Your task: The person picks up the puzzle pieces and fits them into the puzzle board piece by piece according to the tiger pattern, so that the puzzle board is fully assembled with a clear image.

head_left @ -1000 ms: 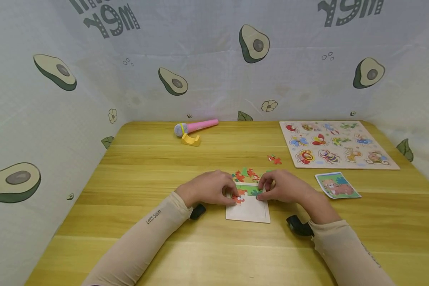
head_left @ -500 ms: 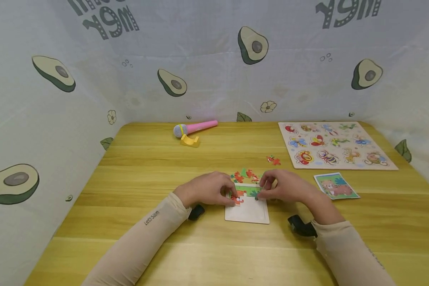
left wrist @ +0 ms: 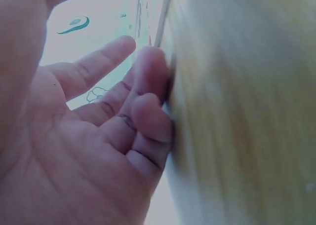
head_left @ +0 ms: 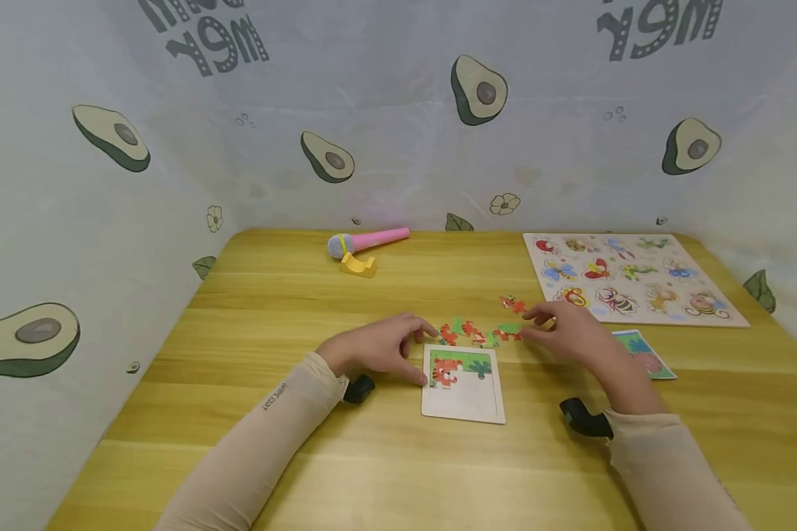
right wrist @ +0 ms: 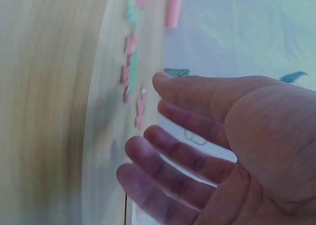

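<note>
A small square puzzle board (head_left: 465,407) lies on the table, its upper part filled with joined jigsaw pieces (head_left: 446,371) of a tiger's head, green ground and a bush. My left hand (head_left: 378,345) is at the board's left edge, thumb by the rim and fingers apart, holding nothing. Whether the thumb touches the rim I cannot tell. Loose jigsaw pieces (head_left: 468,332) in orange and green lie just beyond the board. My right hand (head_left: 567,333) is beside the rightmost of them; in the right wrist view its fingers are spread and nothing is between them.
One orange piece (head_left: 513,304) lies apart, farther back. A picture card (head_left: 649,358) is partly behind the right hand. A large insect puzzle board (head_left: 637,280) lies at back right. A pink toy microphone (head_left: 378,237) and a yellow stand (head_left: 359,265) are at back left.
My right hand has left the bush piece on the board and moved right toward the loose pieces. The left hand's fingers have come off the tiger piece and spread slightly leftward.
</note>
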Available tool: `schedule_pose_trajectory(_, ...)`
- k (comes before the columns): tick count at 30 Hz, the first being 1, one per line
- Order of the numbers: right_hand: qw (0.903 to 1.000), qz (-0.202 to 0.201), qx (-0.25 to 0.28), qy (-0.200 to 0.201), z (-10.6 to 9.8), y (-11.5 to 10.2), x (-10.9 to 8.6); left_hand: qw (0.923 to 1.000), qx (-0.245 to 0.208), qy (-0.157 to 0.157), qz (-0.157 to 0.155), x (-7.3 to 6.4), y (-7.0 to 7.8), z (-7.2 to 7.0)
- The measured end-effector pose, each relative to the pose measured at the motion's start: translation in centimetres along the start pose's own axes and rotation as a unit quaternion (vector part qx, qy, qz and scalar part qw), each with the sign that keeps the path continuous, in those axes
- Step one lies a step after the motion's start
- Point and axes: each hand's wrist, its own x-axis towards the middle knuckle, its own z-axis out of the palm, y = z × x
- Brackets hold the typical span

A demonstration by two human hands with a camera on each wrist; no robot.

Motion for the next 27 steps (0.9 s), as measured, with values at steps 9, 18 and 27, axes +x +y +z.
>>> schedule_pose_trajectory(9, 0.9991, -0.008, -0.03, -0.028, -1.0, 0.6, 3.6, 1.0, -0.001, -0.006, 0.003, 0.1, -0.5, -0.1)
schedule_pose_trajectory(18, 0.9954, 0.0, -0.055, -0.078, -1.5, 0.8, 5.8, 0.9999, -0.008, -0.008, 0.012, 0.5, -0.6, 0.3)
schedule_pose_trajectory(27, 0.995, -0.011, -0.066, -0.075, -0.8, 0.6, 6.4, 0.9999, -0.006, -0.004, 0.012, 0.5, -0.7, 0.2)
